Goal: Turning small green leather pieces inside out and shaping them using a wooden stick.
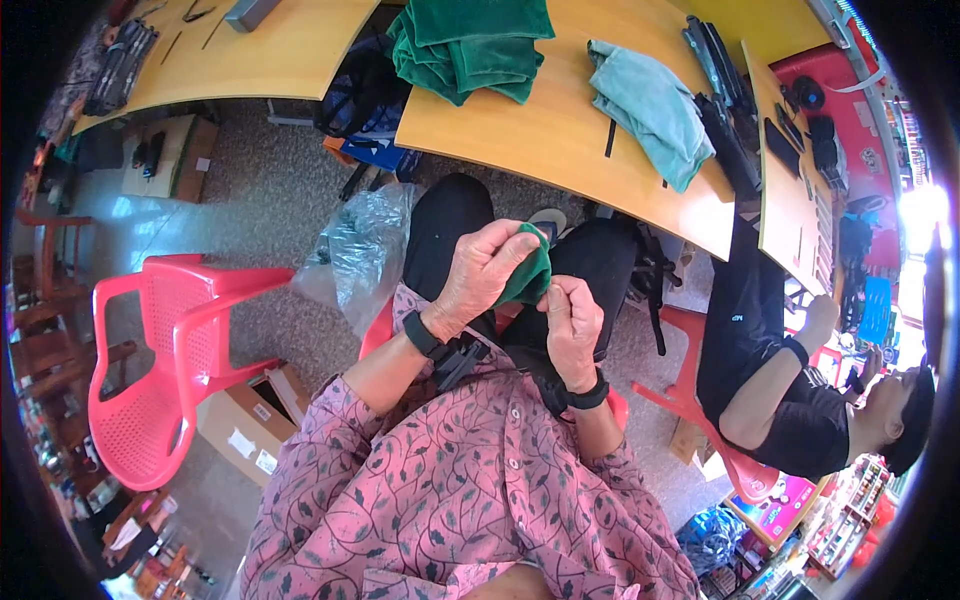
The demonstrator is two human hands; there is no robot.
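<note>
Together, the left hand (476, 272) and right hand (574, 335) pinch a small green cloth (534, 282) near a yellow-brown table (560, 110) bearing a stack of green fabric (472, 45).

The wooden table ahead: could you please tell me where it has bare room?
The table is bare between the dark green stack and the pale green cloth, and toward its near edge. Its right side is crowded with dark objects.
</note>
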